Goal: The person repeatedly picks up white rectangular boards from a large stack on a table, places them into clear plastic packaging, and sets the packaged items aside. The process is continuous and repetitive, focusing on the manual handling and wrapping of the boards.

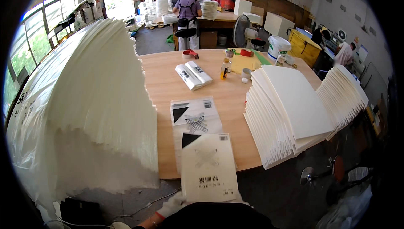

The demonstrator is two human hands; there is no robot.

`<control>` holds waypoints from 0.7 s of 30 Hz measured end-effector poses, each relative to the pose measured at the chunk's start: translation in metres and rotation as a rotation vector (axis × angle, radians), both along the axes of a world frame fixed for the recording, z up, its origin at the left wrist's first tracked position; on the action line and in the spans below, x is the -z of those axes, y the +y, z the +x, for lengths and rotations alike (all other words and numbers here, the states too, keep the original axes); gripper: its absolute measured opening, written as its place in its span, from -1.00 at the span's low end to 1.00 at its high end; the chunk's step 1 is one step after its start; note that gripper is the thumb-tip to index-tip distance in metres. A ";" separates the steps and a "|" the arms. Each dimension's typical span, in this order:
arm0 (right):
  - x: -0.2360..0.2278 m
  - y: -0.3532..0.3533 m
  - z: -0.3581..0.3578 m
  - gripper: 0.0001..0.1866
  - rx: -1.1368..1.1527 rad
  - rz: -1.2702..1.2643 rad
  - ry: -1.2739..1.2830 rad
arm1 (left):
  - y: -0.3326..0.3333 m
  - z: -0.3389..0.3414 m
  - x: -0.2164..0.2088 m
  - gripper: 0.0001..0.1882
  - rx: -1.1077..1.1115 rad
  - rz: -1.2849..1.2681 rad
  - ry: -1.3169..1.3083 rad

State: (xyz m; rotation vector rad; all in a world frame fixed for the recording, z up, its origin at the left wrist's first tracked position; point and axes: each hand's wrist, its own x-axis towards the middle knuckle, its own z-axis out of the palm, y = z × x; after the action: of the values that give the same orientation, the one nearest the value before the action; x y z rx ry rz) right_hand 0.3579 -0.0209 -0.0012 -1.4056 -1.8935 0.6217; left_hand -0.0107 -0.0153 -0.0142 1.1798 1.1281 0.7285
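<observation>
A pack of paper (pixel 209 166) in a clear printed bag, with a black corner and crossed pencils on it, lies tilted at the table's near edge, close to my body. My left hand (pixel 171 206), in a white glove with a red cuff, grips its near left corner, the fingertips hidden. Only a sliver of my right hand (pixel 240 199) shows at its near right corner, also holding it. Under the pack's far end lies a flat printed plastic bag (pixel 213 117). To the left rises a tall stack of paper packs (pixel 97 81); to the right fans a stack of white sheets (pixel 294 98).
Farther back on the table are two bundles of folded bags (pixel 193 75), a yellow glue bottle (pixel 224 70), tape rolls, a red tape dispenser (pixel 190 54) and a white bucket (pixel 278 47). A fan (pixel 242 31) stands beyond. A person (pixel 188 12) works at a far table.
</observation>
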 end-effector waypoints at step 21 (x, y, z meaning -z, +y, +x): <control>-0.010 0.035 0.006 -0.62 0.008 -0.713 1.179 | 0.088 0.075 -0.196 -0.93 0.096 0.869 0.352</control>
State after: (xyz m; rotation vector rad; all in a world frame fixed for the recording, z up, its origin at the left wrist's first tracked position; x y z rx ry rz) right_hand 0.3635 0.0145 0.0089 -0.9822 -0.7176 1.7465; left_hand 0.0644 0.0726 0.1816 2.1438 1.0430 1.0021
